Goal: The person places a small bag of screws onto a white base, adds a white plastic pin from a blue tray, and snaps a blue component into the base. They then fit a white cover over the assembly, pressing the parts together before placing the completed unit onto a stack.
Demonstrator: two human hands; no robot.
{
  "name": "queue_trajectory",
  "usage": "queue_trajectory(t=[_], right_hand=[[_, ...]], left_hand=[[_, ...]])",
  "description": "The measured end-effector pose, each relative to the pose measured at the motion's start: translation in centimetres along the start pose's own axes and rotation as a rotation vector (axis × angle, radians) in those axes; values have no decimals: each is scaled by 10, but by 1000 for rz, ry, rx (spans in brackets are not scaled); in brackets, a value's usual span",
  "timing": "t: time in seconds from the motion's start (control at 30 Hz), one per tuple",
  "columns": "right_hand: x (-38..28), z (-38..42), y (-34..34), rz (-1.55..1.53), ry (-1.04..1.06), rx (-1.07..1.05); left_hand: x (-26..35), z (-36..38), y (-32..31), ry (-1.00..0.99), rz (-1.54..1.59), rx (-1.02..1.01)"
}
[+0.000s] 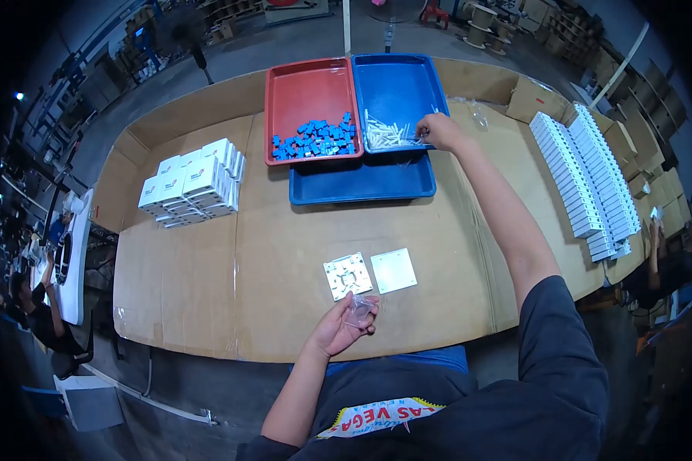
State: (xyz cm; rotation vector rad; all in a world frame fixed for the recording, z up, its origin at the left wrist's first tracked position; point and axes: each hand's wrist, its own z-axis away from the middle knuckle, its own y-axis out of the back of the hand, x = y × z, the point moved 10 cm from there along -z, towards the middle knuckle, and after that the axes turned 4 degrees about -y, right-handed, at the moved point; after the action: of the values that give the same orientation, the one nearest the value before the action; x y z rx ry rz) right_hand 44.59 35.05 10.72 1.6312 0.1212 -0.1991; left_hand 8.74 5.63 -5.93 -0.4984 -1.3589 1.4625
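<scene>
Stacked boxes stand left on the table, units right; between them, a left tray holds connectors and a right tray pegs, a lower tray before both; nearer, a left plate lies beside a right plate

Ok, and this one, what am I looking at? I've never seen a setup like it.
There is no machine here: a person works with bare hands, and the single picture comes from a camera on their head, looking forward and down. On the cardboard-covered table stand a red tray with small blue parts and blue trays with thin white pieces in one. White boxes are stacked at the left, rows of white pieces at the right, and two square plates in front. The left hand holds a clear plastic bag; the right hand reaches among the thin white pieces.
</scene>
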Motion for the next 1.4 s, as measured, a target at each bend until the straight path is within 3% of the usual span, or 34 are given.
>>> queue_trajectory(t=[0.27, 0.47, 0.57, 0.67, 0.77, 0.9, 1.07, 1.17, 1.4], right_hand=[[-13, -14, -13, 181, 133, -38], [-14, -15, -18, -42, 192, 69], [-4, -16, -19, -197, 121, 101], [4, -8, 1, -717, -40, 210], [-15, 17, -3, -1457, -252, -30], [-46, 52, 8, -1630, -123, -47], [-57, 120, -27, -1365, -225, 68], [-89, 180, -62, -1286, -338, -6], [-163, 264, -97, -1330, -197, -193]], left_hand=[[0, -2, -2, 4, 14, -23], [1, -2, -4, -9, 12, -46], [1, -2, -2, -15, 14, -40], [1, -2, -4, -29, 14, -66], [1, -2, -1, -28, -1, -47], [0, -3, -1, -36, -12, -67], [2, -3, -8, -55, 22, -122], [2, -2, -7, -56, 38, -105], [5, -2, -8, -74, 1, -95]])
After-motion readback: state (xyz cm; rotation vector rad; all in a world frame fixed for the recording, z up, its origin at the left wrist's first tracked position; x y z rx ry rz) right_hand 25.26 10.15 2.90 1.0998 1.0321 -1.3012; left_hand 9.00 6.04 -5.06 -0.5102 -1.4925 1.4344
